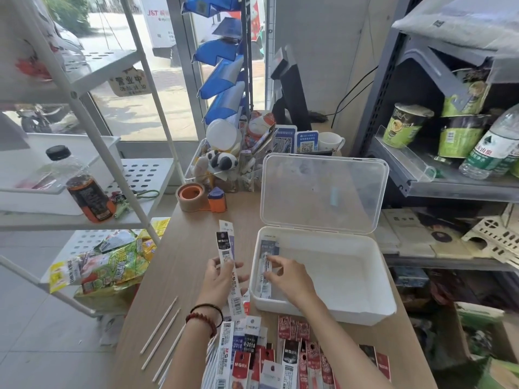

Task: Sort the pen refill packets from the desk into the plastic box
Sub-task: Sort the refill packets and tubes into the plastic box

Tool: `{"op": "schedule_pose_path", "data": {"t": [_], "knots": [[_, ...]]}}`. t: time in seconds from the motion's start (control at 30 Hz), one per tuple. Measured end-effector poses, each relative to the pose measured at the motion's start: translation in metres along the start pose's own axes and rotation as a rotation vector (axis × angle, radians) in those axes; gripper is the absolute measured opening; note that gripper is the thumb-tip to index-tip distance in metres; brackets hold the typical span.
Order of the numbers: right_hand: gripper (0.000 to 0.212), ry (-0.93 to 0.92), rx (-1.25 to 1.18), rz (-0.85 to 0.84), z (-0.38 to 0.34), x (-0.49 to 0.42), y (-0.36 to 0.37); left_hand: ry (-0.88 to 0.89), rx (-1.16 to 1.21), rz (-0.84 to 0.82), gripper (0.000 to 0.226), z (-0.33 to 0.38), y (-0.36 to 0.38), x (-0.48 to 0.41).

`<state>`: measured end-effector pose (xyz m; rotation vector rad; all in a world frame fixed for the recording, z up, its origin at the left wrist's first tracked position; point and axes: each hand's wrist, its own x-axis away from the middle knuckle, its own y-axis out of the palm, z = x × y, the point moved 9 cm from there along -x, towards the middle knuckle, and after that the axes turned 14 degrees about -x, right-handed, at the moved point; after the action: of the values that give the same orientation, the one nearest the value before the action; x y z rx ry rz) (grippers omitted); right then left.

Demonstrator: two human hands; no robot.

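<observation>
One plastic box point(351, 313), white, with one clear lid point(323, 192) swung open and standing upright beyond the right fingertips. Two packets lying inside, both against the wall nearest the left fingers: one clear packet point(265, 282) directly under the right fingertips, and one bluish packet point(270, 246) just beyond them, partly overlapped by the first.

Two hands. Left hand point(219, 282) out over the desk point(185, 248), just left of the box. Thumb and fingers curled round a long black-and-white packet point(225, 251), held upright with its tip well above the fingertips and its tail hanging past the wrist. A second, purplish one seemingly tucked behind it; exact number in the grip impossible to tell.

Right hand point(286, 276) reaching into the box, fingers bent and close together. Forefinger and thumb pinching the clear packet along its edge, remaining fingers loosely curled above it.

Nearer than both wrists, a heap of packets point(280, 357) spread across the desk's near edge: white ones, red ones, a few with black heads. Too overlapped for a count, but well over a dozen.

Left of the left wrist, at least three thin white sticks point(160, 324) lying side by side on the wood. Two bead bracelets point(205, 315) on that wrist, one dark, one red. Far beyond the left fingertips, one orange tape dispenser point(193, 196).
</observation>
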<state>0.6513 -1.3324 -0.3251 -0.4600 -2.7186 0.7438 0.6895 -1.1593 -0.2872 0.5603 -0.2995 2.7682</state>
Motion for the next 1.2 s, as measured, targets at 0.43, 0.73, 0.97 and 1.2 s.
{"op": "schedule_pose_path", "data": {"t": [0.43,0.73,0.97,1.2], "knots": [[0.055,0.023,0.231,-0.035,0.004,-0.007,0.010,0.041,-0.184,0.059,0.030,-0.016,-0.015,0.007],[0.035,0.004,0.086,0.037,-0.006,0.004,-0.003,0.046,-0.172,0.112,0.039,-0.010,-0.014,0.013],[0.029,-0.123,-0.507,-0.119,-0.060,0.033,-0.016,0.049,-0.068,0.069,0.022,-0.009,-0.003,0.009],[0.028,-0.072,-0.686,-0.026,-0.056,0.028,-0.028,0.119,-0.188,0.114,0.010,0.005,-0.005,0.011]]}}
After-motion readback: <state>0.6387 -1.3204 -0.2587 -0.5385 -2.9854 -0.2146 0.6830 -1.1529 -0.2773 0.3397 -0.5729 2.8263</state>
